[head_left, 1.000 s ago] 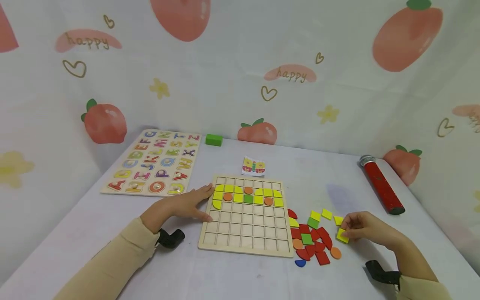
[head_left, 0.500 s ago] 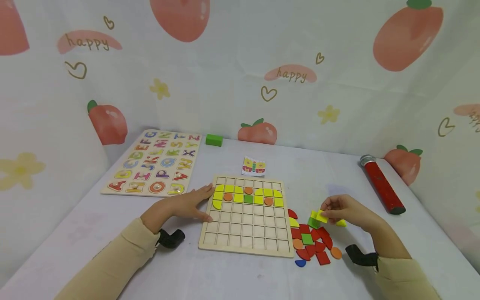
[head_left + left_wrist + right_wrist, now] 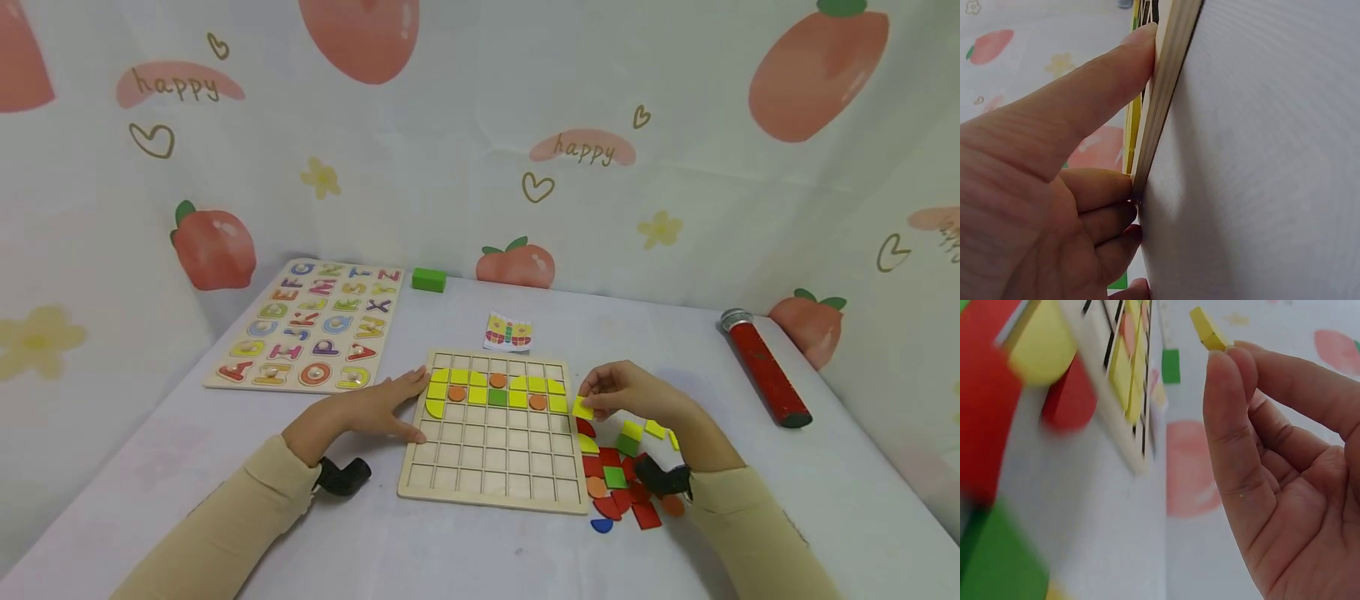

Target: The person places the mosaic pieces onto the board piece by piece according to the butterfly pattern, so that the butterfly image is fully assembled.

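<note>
My right hand (image 3: 633, 393) pinches a yellow tile (image 3: 582, 408) between thumb and fingertips, at the right edge of a wooden grid board (image 3: 483, 457). The right wrist view shows that tile (image 3: 1207, 329) edge-on, raised beside the board. Yellow tiles, orange round pieces and a green square (image 3: 497, 397) fill cells in the board's upper rows; the lower rows show bare wood. On the board's left edge rests my left hand (image 3: 372, 412), fingers spread. Its thumb (image 3: 1104, 78) lies against the board's rim in the left wrist view, the other fingertips touching the side.
Loose red, green, orange and yellow pieces (image 3: 615, 477) lie right of the board, partly under the right wrist. Behind it is a small butterfly picture card (image 3: 507, 333). An alphabet puzzle (image 3: 307, 329) and green block (image 3: 428, 280) stand back left, a red microphone (image 3: 767, 371) far right.
My right hand has carried the yellow tile leftward from the loose pieces to the board's right edge. The left hand has stayed on the board.
</note>
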A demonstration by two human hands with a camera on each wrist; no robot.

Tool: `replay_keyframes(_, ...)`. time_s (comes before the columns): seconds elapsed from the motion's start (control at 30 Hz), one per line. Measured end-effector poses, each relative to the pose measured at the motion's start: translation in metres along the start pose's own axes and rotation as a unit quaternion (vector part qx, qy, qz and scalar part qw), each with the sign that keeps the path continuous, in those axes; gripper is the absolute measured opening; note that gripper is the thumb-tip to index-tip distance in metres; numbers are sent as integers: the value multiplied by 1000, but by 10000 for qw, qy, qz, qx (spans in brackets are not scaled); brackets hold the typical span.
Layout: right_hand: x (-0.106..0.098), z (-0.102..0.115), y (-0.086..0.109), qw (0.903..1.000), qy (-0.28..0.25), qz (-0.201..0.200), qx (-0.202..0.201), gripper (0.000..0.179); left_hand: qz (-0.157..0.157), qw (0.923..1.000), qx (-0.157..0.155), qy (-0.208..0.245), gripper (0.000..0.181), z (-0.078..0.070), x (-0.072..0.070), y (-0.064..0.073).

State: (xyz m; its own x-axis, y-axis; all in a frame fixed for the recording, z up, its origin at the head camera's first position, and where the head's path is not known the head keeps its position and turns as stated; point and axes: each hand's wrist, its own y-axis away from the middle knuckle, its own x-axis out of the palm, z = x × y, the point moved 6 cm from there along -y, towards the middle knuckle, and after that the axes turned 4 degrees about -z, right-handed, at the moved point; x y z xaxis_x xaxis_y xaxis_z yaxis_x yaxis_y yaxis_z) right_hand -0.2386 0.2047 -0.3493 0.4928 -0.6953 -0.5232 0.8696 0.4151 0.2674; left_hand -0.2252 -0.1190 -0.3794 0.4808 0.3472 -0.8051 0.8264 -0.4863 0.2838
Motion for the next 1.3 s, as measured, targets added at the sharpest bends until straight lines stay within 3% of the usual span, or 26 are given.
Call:
replay_keyframes(0.43, 36, 44, -33, 9964, 22, 530, -665, 20, -34, 10000, -20, -25, 100, 0, 1, -1)
replay_keyframes(1.0, 88, 76, -84, 9944, -219, 811, -633, 13, -9, 10000, -6, -32, 98, 0, -1, 0)
replay_keyframes(1.3, 113, 79, -99, 9950, -35, 802, -591, 11, 25, 10000, 17, -36, 99, 1, 1, -2)
